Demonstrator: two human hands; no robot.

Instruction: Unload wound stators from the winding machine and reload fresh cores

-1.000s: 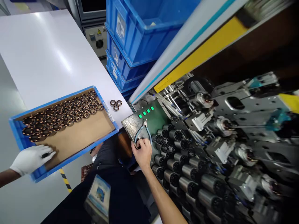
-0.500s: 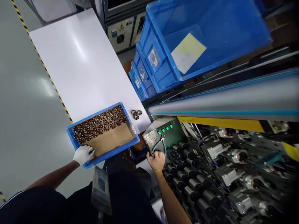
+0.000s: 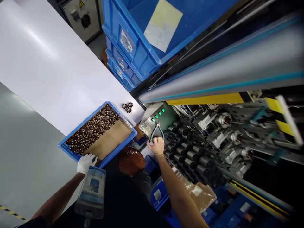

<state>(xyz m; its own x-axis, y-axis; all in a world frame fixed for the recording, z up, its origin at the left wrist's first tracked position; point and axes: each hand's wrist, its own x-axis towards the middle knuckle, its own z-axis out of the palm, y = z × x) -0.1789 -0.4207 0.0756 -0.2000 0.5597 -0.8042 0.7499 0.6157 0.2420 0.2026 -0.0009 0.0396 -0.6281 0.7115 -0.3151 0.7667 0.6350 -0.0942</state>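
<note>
My left hand (image 3: 86, 163), in a white glove, lies over the near rim of a blue tray (image 3: 117, 149). Its fingers are curled, and a small dark patch shows between thumb and fingers; I cannot make out what it is. Inside the tray, rows of copper-coloured ring-shaped motor cores (image 3: 95, 127) stand on brown cardboard (image 3: 111, 139). My bare right hand (image 3: 157, 145) is closed around the handle ends of blue-handled pliers (image 3: 157, 126), whose jaws point away from me over a metal box (image 3: 147, 126) with green lights.
Three loose motor cores (image 3: 127, 107) sit on the white table (image 3: 78, 72) beyond the tray. Blue crates (image 3: 133, 47) are stacked at the back. Dark cylinders (image 3: 190, 155) stand in rows to the right, beside machinery (image 3: 225, 123). A badge (image 3: 91, 190) hangs before my body.
The view has turned and shifted, so the table and tray appear rotated and farther left. Both hands keep nearly the same places at the tray rim and the pliers.
</note>
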